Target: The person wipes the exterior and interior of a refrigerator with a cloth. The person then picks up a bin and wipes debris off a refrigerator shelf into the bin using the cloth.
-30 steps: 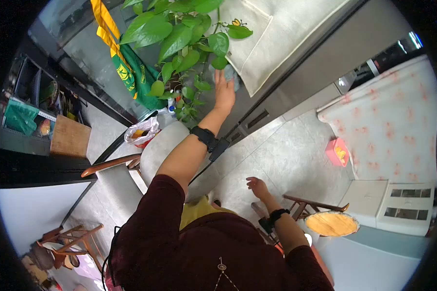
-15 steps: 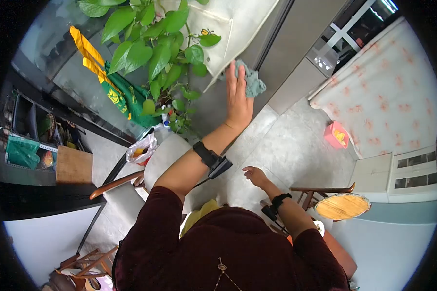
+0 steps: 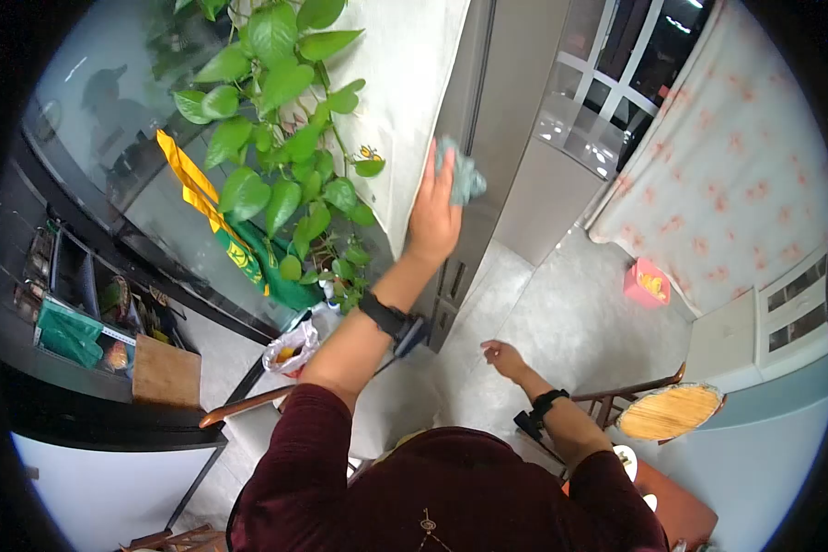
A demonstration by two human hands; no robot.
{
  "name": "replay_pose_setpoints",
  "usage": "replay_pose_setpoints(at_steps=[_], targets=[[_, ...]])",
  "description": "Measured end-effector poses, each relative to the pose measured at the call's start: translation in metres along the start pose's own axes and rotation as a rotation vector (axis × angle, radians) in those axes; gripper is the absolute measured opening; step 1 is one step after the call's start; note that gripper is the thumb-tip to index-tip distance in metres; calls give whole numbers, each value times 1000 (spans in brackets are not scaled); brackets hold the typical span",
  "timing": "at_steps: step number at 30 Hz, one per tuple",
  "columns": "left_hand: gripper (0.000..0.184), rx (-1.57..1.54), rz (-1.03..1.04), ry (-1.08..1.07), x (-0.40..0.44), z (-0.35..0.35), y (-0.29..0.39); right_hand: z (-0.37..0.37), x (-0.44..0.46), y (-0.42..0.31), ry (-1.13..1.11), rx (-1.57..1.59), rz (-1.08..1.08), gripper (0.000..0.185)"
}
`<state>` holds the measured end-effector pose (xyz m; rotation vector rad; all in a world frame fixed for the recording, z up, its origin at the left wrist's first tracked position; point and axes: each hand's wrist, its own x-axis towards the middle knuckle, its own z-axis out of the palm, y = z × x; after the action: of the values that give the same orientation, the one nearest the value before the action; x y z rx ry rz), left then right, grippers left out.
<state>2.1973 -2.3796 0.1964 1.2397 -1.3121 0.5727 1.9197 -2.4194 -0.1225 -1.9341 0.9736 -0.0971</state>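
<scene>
My left hand (image 3: 434, 216) presses a crumpled grey-green cloth (image 3: 462, 173) against the front of a tall grey refrigerator (image 3: 506, 101). The fingers point upward, and the cloth bunches out on their right side. A white cover (image 3: 400, 101) with a small embroidered figure hangs down the refrigerator just left of the hand. My right hand (image 3: 503, 359) hangs low over the floor, its fingers loosely bent and apart, with nothing seen in it. Each forearm wears a black strap with a small device.
A trailing green plant (image 3: 285, 120) hangs left of my left hand. Beyond it are a green and yellow cloth item (image 3: 248, 253) and a plastic bag (image 3: 290, 350). A pink bin (image 3: 647, 283) stands by the flowered curtain (image 3: 708, 175). A chair with a round wooden top (image 3: 670, 411) is at right.
My left hand with the cloth has slid a little along the refrigerator, lower relative to the cover's embroidered figure. The view has turned and shifted. The right hand still hangs with nothing in it.
</scene>
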Motion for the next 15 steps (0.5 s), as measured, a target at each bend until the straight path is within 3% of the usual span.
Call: replay_pose_setpoints(at_steps=[3,5,6,8,10,13,15], targets=[[56,83,-72,-19,-36,9,-8,-35,16,-56,318,-188,-195,32],[56,98,-81,-18,-28,7,1,-63,18,-117,607,-217,-482,37],[55,60,-124,7,-20,7,6,-79,14,-153,619,-188,-395,39],[55,28,-169,38,6,5,14,-102,5,-215,796,-113,-559,42],[58,42,1,77,44,0,20,-125,2,-267,927,-196,-715,48],[57,14,47,148,90,-8,25,-145,-2,-322,907,-164,-805,54],[55,-161,-24,151,105,-11,20,-148,2,-345,1008,-185,-864,64]])
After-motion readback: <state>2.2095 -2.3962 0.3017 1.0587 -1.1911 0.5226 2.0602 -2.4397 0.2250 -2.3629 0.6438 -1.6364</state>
